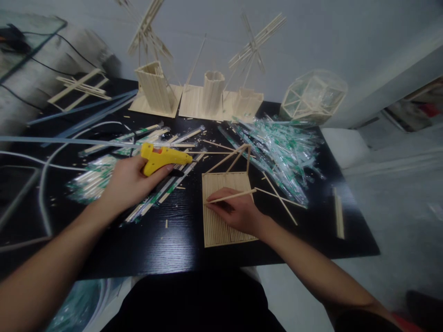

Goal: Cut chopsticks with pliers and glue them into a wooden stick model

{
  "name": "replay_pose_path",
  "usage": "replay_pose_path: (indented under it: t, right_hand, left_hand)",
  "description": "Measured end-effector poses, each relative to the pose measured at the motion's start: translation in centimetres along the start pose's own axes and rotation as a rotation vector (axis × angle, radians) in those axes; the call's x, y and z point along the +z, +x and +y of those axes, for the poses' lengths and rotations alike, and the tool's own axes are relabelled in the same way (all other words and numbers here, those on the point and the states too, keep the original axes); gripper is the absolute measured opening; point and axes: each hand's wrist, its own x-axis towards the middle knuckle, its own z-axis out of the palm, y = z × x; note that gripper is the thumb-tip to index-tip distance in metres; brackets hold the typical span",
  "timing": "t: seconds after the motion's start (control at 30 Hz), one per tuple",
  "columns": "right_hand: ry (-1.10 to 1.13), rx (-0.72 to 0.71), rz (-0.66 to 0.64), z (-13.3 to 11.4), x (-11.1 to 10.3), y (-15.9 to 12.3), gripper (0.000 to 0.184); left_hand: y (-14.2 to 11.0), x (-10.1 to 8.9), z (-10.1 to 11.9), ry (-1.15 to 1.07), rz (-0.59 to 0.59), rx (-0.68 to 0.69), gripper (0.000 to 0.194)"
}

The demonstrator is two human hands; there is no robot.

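Observation:
My left hand [129,182] is wrapped round a yellow hot glue gun [166,157], its nozzle pointing right. Below the gun lie wrapped chopsticks [92,182] in clear and green film. My right hand [237,210] pinches a thin wooden stick [231,197], held slantwise over a flat square panel [218,230] of sticks laid side by side. At the panel's far edge stands a frame of slanting sticks [238,154] that meet at a peak. Fingers of my right hand cover part of the panel, and I cannot tell whether they touch it.
Along the wall stand stick-built towers [154,87] on flat bases, with crossed-stick wheels [254,46] above. A heap of empty wrappers [280,147] lies at right, near a faceted frame [314,97]. Loose sticks [338,214] rest by the right edge of the black table [180,253]. Cables [43,184] cross the left.

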Motion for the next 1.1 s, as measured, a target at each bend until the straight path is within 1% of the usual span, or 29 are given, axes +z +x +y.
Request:
replay_pose_path:
  t: [0.17,0.47,0.63,0.9,1.1]
  right_hand:
    - [0.009,-0.030,-0.014,0.39,0.19,-0.07,0.006]
    - [-0.010,-0.024,-0.063,0.85,0.28,-0.10,0.015]
    - [-0.003,-0.036,-0.061,0.89,0.26,-0.07,0.016]
    - [-0.011,-0.019,-0.073,0.82,0.31,-0.12,0.014]
    - [-0.022,-0.044,-0.067,0.81,0.30,0.00,0.014]
  left_hand:
    - [0.02,0.04,-0.01,-0.016,0.005,0.017,0.049]
    - [0.13,-0.19,0.52,0.027,-0.001,-0.005,0.051]
    - [0.10,-0.21,0.59,0.027,-0.023,-0.023,0.049]
    - [0.06,-0.40,0.78,0.028,-0.033,-0.037,0.048]
    - [0.09,-0.36,0.91,0.024,-0.026,-0.058,0.048]
